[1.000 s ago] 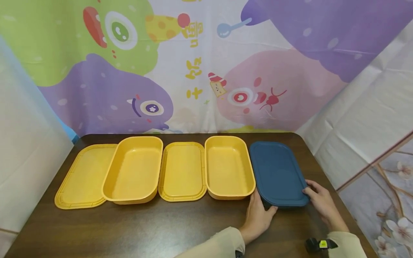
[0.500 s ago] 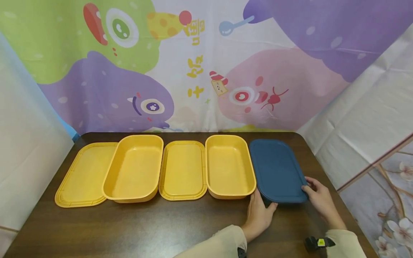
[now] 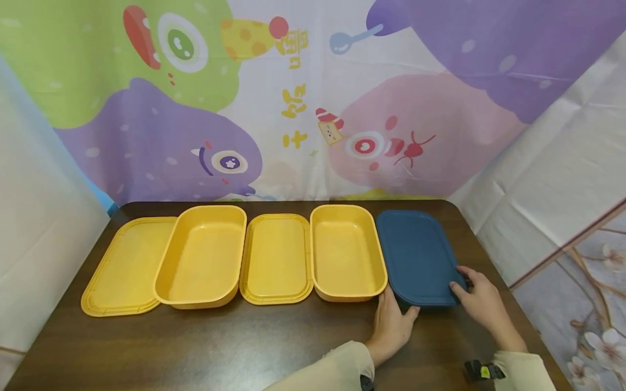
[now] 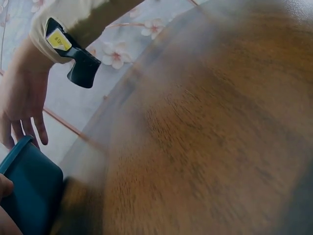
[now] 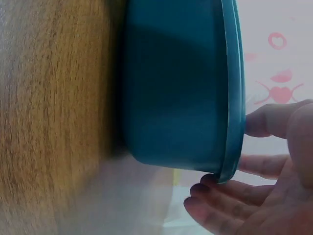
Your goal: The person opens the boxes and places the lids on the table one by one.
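Observation:
A dark blue rectangular food container (image 3: 413, 255) with its lid on stands at the right end of a row. My left hand (image 3: 391, 328) holds its near left corner, thumb on the front wall and fingers in the narrow gap beside a yellow container (image 3: 348, 252). At the right edge, my right hand (image 3: 481, 301) pinches the lid's rim, the thumb lying on top. In the right wrist view the other fingertips (image 5: 195, 208) reach under the overhanging rim of the blue lid (image 5: 234, 98). The left hand's fingers are mostly hidden in the head view.
Farther left lie a smaller yellow lid (image 3: 277, 258), a larger open yellow container (image 3: 202, 255), and a larger yellow lid (image 3: 127, 266) partly under that container's rim. The brown table (image 3: 195, 347) ends at a patterned curtain (image 3: 293, 108) behind.
The blue container has shifted slightly back and to the left. My right hand has moved a little left with it, its thumb farther over the lid. The left hand keeps its hold.

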{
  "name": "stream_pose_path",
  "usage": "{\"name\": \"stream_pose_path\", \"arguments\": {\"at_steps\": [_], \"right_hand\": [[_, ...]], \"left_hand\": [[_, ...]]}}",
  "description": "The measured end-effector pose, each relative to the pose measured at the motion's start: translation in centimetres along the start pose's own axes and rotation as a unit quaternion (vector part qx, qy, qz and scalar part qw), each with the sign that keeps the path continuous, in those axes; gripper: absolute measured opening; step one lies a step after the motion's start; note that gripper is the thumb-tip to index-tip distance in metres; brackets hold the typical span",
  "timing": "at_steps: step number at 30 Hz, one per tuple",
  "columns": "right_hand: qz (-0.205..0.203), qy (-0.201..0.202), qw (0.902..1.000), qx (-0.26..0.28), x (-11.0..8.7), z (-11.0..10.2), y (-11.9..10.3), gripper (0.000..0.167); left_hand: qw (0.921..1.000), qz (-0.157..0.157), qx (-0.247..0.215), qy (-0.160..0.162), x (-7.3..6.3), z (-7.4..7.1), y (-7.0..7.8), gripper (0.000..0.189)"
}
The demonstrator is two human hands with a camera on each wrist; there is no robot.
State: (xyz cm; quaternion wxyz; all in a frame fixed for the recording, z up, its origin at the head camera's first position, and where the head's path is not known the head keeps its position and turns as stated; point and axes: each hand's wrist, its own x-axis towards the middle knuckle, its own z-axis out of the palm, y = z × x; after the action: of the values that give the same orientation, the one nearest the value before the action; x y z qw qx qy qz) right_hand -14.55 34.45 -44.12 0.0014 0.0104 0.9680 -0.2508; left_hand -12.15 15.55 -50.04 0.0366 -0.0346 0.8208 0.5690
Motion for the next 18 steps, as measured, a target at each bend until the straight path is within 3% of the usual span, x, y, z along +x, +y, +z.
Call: {"name": "stream_pose_path", "arguments": {"at_steps": [9,18], "right_hand": [[-0.035,0.043,0.9979,-0.034,-0.7,0.1,-0.8,0.043],[-0.059,0.086,0.9942,-0.024,-1.2,-0.1,-1.7,0.036]], "left_hand": [[1.0000,-0.003,0.003,-0.004,0.0,-0.1,0.2,0.079],[0.9999,-0.006,0.004,-0.016,-0.2,-0.5,0.4,0.079]]}}
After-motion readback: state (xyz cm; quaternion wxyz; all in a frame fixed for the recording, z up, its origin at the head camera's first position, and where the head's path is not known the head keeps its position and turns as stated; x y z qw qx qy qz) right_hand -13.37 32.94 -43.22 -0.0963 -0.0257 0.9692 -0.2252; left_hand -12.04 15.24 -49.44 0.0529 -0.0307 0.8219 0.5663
